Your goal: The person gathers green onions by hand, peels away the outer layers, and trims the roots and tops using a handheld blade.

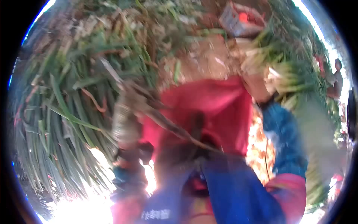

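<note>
My left hand (132, 97), in a pale grey glove and smeared by motion, is closed on a long thin stalk-like thing (169, 125). One pale end sticks out towards the upper left; the other runs down across my lap. I cannot make out its kind. My right hand (257, 87) is at the right edge of the red cloth (209, 100) over my knees, close to a heap of green onions (285, 74) with pale stems. Blur hides its fingers and whatever they may hold.
A large pile of long green onion leaves (71, 127) covers the left side. Ahead, brown ground (209, 56) is strewn with scraps. A box (242, 20) with an orange-red thing inside stands at the far side. Another person (335, 78) shows at the far right.
</note>
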Demonstrator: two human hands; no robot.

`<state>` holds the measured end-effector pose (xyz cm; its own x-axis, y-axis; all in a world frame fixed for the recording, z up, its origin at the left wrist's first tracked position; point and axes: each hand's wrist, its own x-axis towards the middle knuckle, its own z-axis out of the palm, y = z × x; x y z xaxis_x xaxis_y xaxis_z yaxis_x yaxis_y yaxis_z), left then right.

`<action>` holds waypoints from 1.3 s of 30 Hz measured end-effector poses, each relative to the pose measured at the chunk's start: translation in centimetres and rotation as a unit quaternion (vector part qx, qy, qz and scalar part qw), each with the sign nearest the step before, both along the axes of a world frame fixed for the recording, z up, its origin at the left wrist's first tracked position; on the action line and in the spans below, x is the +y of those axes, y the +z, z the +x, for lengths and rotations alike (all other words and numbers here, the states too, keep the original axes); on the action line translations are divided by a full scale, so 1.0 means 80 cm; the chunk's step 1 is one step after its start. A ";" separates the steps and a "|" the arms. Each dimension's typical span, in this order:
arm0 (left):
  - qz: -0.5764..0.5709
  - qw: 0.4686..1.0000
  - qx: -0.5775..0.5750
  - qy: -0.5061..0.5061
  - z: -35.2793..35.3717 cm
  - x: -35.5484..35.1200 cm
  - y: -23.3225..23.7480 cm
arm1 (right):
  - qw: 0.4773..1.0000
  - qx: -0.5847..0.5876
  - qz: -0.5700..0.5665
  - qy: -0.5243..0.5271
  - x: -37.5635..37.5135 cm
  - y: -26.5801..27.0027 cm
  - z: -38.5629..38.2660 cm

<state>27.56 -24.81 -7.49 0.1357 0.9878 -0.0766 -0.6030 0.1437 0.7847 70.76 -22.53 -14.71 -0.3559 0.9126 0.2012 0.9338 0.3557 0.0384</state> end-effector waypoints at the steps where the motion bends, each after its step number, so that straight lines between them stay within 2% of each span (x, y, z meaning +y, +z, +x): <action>1: -0.020 1.000 -0.018 -0.013 0.002 0.008 -0.020 | 0.997 0.033 0.054 0.039 -0.011 -0.011 0.039; 3: -0.061 0.996 -0.052 -0.038 0.007 0.022 -0.061 | 0.998 0.052 -0.019 -0.031 -0.042 -0.048 0.084; 4: -0.027 0.994 -0.036 -0.103 0.010 0.030 -0.090 | 0.993 0.053 -0.071 -0.072 -0.054 -0.079 0.099; 7: 0.037 0.977 -0.115 -0.174 0.053 0.053 -0.126 | 0.941 0.031 -0.259 -0.216 -0.074 -0.186 0.103; 8: -0.026 0.980 -0.129 -0.147 0.060 0.056 -0.122 | 0.924 0.038 -0.288 -0.247 -0.065 -0.201 0.087; 9: -0.095 0.978 -0.145 -0.120 0.059 0.056 -0.115 | 0.929 0.050 -0.278 -0.241 -0.053 -0.209 0.072; 10: -0.072 0.976 -0.154 -0.138 0.049 0.060 -0.109 | 0.972 0.054 -0.150 -0.171 -0.033 -0.206 0.058; 11: -0.051 0.973 -0.161 -0.156 0.039 0.062 -0.104 | 0.994 0.039 -0.012 -0.106 -0.014 -0.206 0.046; 12: -0.049 0.976 -0.152 -0.148 0.033 0.063 -0.096 | 0.996 -0.081 -0.018 0.007 0.012 -0.146 0.017; 13: -0.047 0.979 -0.143 -0.141 0.028 0.064 -0.089 | 0.980 0.141 -0.048 -0.130 0.026 -0.093 -0.033; 15: -0.077 0.991 -0.087 -0.069 0.023 0.065 -0.061 | 0.934 0.305 -0.127 -0.134 0.048 -0.012 -0.103; 16: -0.060 0.989 -0.093 -0.102 0.011 0.065 -0.048 | 0.923 0.344 -0.150 -0.083 0.050 0.016 -0.139; 17: -0.046 0.992 -0.074 -0.087 0.006 0.066 -0.045 | 0.907 0.381 -0.174 -0.036 0.046 0.039 -0.173; 18: -0.034 0.995 -0.054 -0.072 0.006 0.070 -0.046 | 0.888 0.415 -0.200 0.011 0.040 0.048 -0.204; 19: -0.024 0.997 -0.034 -0.057 0.006 0.071 -0.051 | 0.840 0.487 -0.237 0.042 0.032 0.032 -0.229; 21: 0.004 0.999 0.014 -0.047 0.002 0.072 -0.061 | 0.775 0.539 -0.323 0.070 0.012 0.025 -0.283; 23: 0.021 0.999 0.019 -0.038 -0.003 0.067 -0.054 | 0.752 0.504 -0.419 0.065 -0.011 0.039 -0.331; 24: -0.005 0.996 0.083 0.014 -0.003 0.067 -0.069 | 0.769 0.495 -0.396 0.083 -0.022 0.035 -0.347; 26: 0.020 0.998 0.056 0.021 -0.026 0.056 -0.081 | 0.799 0.479 -0.347 0.106 -0.038 0.014 -0.372; 27: 0.024 0.999 0.037 0.013 -0.036 0.042 -0.074 | 0.763 0.511 -0.378 0.121 -0.040 0.001 -0.380; 29: -0.053 0.985 0.161 0.024 -0.052 0.024 -0.060 | 0.709 0.547 -0.424 0.131 -0.047 -0.024 -0.382; 30: -0.035 0.991 0.127 -0.001 -0.059 0.020 -0.060 | 0.693 0.556 -0.437 0.143 -0.052 -0.030 -0.382; 32: -0.011 0.995 0.099 -0.024 -0.058 0.015 -0.067 | 0.483 0.716 -0.500 0.061 -0.071 -0.006 -0.394; 35: -0.005 0.992 0.125 -0.031 -0.038 0.029 -0.062 | 0.576 0.618 -0.535 0.017 -0.062 0.007 -0.375; 36: -0.006 0.991 0.133 -0.034 -0.029 0.040 -0.060 | 0.574 0.612 -0.545 0.010 -0.054 0.011 -0.368; 39: 0.028 0.983 0.171 0.056 0.001 0.077 -0.070 | 0.558 0.677 -0.477 0.044 -0.014 0.002 -0.352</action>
